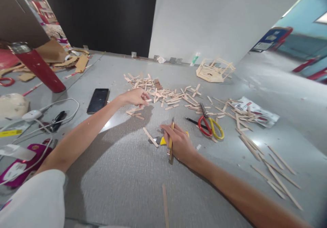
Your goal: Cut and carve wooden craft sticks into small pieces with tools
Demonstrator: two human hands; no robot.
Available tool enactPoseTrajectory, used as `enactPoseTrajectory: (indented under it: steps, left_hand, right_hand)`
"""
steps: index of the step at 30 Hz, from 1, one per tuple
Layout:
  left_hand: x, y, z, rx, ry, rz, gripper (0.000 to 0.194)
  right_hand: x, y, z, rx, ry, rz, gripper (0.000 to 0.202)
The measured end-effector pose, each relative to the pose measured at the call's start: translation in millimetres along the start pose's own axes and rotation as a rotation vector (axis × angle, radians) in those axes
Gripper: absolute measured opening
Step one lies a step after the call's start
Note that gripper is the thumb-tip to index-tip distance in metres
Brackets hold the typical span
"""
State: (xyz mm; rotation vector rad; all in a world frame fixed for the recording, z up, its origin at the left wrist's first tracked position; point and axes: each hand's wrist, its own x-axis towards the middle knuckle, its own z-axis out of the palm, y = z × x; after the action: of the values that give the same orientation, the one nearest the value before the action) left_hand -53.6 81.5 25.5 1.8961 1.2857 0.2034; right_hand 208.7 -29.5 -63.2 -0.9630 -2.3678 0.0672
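Observation:
My left hand [138, 97] reaches to the near edge of a pile of wooden craft sticks [173, 95]. Its fingers are pinched, with the pale end of a short craft stick piece [148, 100] showing at the tips. My right hand [180, 142] is closed round a slim yellowish-brown pencil-like tool [170, 142], held nearly upright. Beneath that hand is a yellow utility knife [163, 140], partly hidden by the fingers; whether they also grip it is unclear. One craft stick [150, 137] lies across its blade.
Red-and-yellow-handled scissors [209, 124] and a dark pen [192, 121] lie right of my right hand. Long sticks [276, 173] are spread farther right. A stick frame model [214, 71] stands at the back. Leftward are a phone [98, 100], a red bottle [38, 67] and white cables [74, 100].

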Motion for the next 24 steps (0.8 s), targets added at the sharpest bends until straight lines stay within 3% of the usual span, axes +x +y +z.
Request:
enactPoseTrajectory:
  steps: [3, 5, 8, 12, 16, 20, 24]
  left_hand:
    - [-5.7, 6.9, -1.8, -0.109, -0.031, 0.076, 0.079]
    - [-8.7, 8.4, -5.5, -0.061, -0.003, 0.06, 0.083]
    - [-10.2, 3.4, -16.0, 0.086, 0.092, -0.019, 0.07]
    - [-10.0, -18.0, -39.7, 0.385, 0.179, -0.078, 0.043]
    - [-12.6, -46.6, -60.6, 0.475, 0.163, -0.24, 0.037]
    - [-12.2, -63.1, -62.1, 0.5, 0.098, -0.353, 0.023]
    - [-8.2, -59.3, -53.7, 0.486, 0.071, -0.323, 0.014]
  right_hand:
    - [-0.2, 0.2, 0.3, 0.008, -0.005, -0.002, 0.026]
    - [-0.1, 0.0, 0.1, 0.013, -0.011, 0.002, 0.027]
    - [0.1, -0.3, -0.4, 0.018, -0.015, 0.004, 0.028]
    - [0.4, -0.2, -0.7, 0.02, -0.007, -0.003, 0.028]
    - [0.7, 0.2, -1.3, 0.021, 0.003, -0.013, 0.029]
    - [0.7, 0.7, -1.6, 0.028, 0.0, -0.01, 0.028]
    - [-0.4, 2.3, 0.1, 0.031, 0.0, -0.001, 0.028]
